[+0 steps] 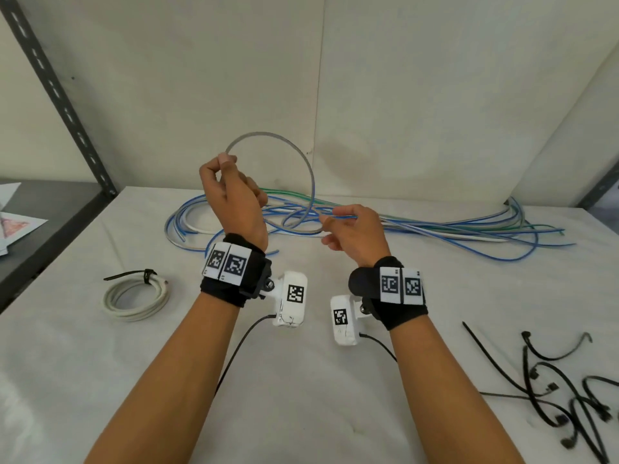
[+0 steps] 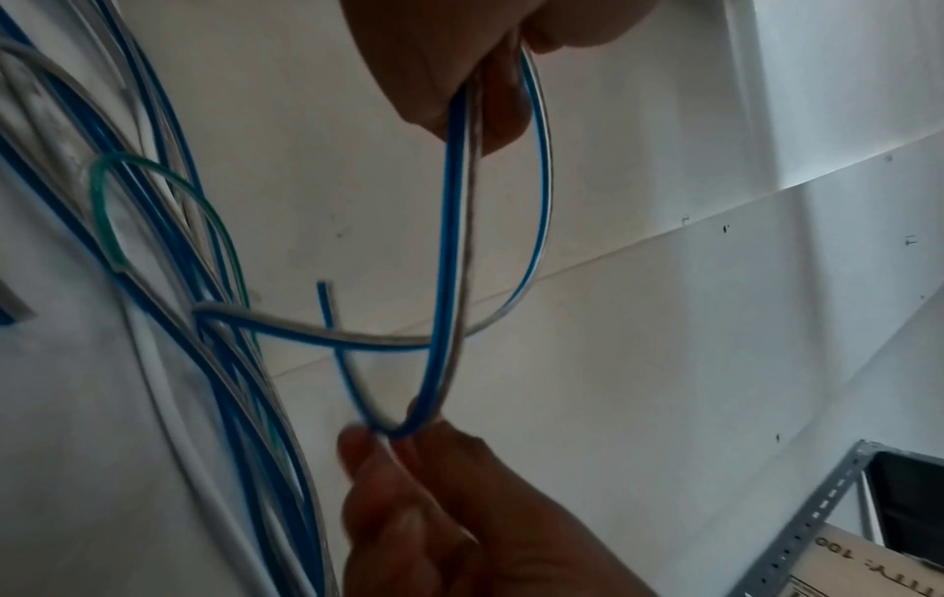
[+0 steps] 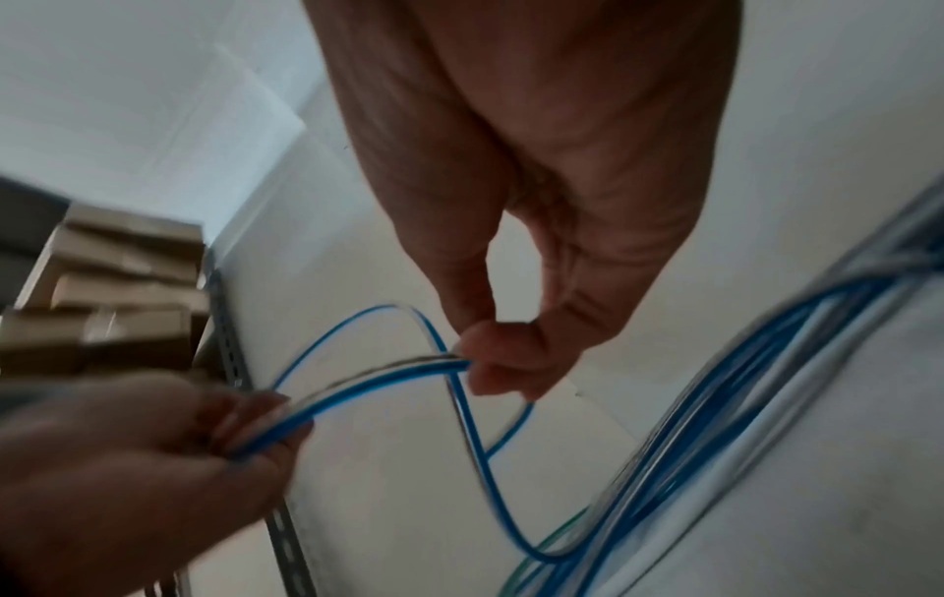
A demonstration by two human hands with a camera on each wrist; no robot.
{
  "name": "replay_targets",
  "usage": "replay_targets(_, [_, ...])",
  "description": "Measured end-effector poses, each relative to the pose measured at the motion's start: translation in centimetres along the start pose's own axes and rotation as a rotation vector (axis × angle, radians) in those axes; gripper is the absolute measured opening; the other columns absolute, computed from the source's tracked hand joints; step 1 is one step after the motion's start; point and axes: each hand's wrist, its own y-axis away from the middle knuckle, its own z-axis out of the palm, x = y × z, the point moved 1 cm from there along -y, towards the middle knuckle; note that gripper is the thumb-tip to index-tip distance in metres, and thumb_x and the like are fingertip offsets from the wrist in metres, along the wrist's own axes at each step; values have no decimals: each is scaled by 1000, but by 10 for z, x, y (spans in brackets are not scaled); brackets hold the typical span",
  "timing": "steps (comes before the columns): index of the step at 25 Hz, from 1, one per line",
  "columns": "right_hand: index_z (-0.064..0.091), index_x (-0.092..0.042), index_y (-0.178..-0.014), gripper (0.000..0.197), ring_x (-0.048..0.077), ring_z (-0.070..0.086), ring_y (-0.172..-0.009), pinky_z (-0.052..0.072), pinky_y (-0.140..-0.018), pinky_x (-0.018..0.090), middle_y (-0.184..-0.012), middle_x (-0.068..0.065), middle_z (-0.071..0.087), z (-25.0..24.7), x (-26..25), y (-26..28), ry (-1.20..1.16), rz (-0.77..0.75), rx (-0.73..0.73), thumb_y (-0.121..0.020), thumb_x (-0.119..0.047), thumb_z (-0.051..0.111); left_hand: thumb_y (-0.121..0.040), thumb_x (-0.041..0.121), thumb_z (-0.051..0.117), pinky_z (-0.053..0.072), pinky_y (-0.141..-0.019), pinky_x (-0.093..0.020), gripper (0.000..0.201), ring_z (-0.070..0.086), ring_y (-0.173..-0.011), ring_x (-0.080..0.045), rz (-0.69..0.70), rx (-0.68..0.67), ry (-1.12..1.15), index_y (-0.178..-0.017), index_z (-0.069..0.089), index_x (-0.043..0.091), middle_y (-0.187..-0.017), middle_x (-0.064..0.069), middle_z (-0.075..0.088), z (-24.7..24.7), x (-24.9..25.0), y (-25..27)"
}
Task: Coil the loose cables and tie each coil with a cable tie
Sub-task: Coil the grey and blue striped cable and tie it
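A thin flat cable, blue on one side and pale grey-white on the other (image 1: 303,159), stands in a round loop in the air above the back half of the white cloth-covered table (image 1: 301,380). The left hand (image 1: 231,199) is raised, and its thumb and forefinger pinch the loop at its upper left; the left wrist view shows two runs of the cable (image 2: 454,242) leaving those fingers (image 2: 434,101) side by side. The right hand (image 1: 355,232) is lower and to the right, its thumb and forefinger pinching the cable at the bottom of the loop, the other fingers loosely curled. In the right wrist view a short length of cable (image 3: 383,375) runs between the two hands' fingertips.

From the loop the cable drops into the pile of loose blue, white and green cables (image 1: 435,229) spread along the back of the table, against the pale wall.

To the left, near the table's edge, lies a coil of white round cable (image 1: 135,296) bound with a black cable tie (image 1: 149,275). At the right front of the table is a scatter of loose black cable ties (image 1: 562,390). A grey slotted metal shelf upright (image 1: 60,95) rises at the left.
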Motion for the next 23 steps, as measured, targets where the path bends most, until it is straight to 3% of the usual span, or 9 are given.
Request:
replay_targets(2, [56, 3, -121, 32, 14, 58, -46, 47, -46, 21, -78, 14, 67, -5, -8, 2, -167, -15, -8, -91, 3, 66, -107, 18, 37, 32, -47, -24, 12, 29, -51, -11, -71, -43, 49, -98, 45, 16, -62, 6, 33, 5, 1, 0])
replay_targets(4, [59, -4, -125, 37, 13, 53, -47, 47, -47, 23, -72, 10, 62, -13, -16, 2, -238, -94, 12, -91, 9, 60, -107, 18, 36, 38, -52, -25, 12, 35, -53, -11, -126, -184, -1, -99, 43, 21, -69, 3, 36, 6, -3, 3])
replay_targets(8, [70, -31, -117, 37, 11, 53, -56, 51, -55, 30, -72, -6, 61, -35, -26, 3, 105, -394, 82, -94, -5, 56, -110, 23, 34, 52, -61, -34, 10, 45, -55, -15, -166, -668, -481, -102, 40, 21, -74, 0, 40, -4, -8, 13])
replay_targets(9, [71, -34, -115, 33, 10, 55, -59, 53, -58, 32, -72, -10, 62, -38, -28, 4, 167, -437, 101, -96, -12, 57, -110, 22, 34, 54, -61, -35, 9, 43, -55, -15, -194, -717, -541, -102, 40, 19, -73, 0, 38, -5, -6, 14])
replay_targets(13, [70, -24, -121, 25, 15, 61, -53, 57, -55, 36, -76, 3, 63, -35, -29, 6, 88, -405, 175, -99, -17, 59, -106, 13, 32, 43, -52, -28, 18, 29, -51, -11, -370, -532, -332, -95, 46, 16, -70, 2, 31, 2, -3, 3])
replay_targets(16, [67, -20, -124, 26, 16, 64, -52, 61, -57, 41, -77, 6, 63, -29, -35, 13, 13, -427, 179, -100, -14, 59, -109, 19, 39, 43, -56, -26, 22, 39, -57, -10, -323, -552, -193, -108, 60, 12, -74, 4, 42, -1, -10, 3])
replay_targets(18, [65, -20, -127, 28, 18, 64, -56, 61, -56, 38, -81, 9, 62, -26, -39, 17, -27, -474, 140, -100, -12, 58, -107, 24, 45, 43, -53, -23, 21, 38, -58, -11, -291, -563, -154, -116, 63, 17, -72, 3, 42, -4, -12, 4])
replay_targets(21, [66, -23, -128, 30, 25, 63, -60, 58, -53, 30, -95, 11, 61, -21, -40, 21, 37, -547, 76, -102, -13, 55, -107, 21, 43, 25, -47, -20, 26, 20, -57, -12, -348, -492, -42, -119, 64, 12, -66, 5, 32, -4, -10, 5])
replay_targets(23, [69, -26, -127, 30, 28, 62, -67, 57, -50, 28, -103, 9, 59, -20, -37, 20, 171, -605, 90, -103, -15, 53, -106, 16, 40, 26, -48, -19, 30, 32, -58, -9, -429, -457, 35, -121, 64, 4, -73, 3, 41, -3, -9, 4])
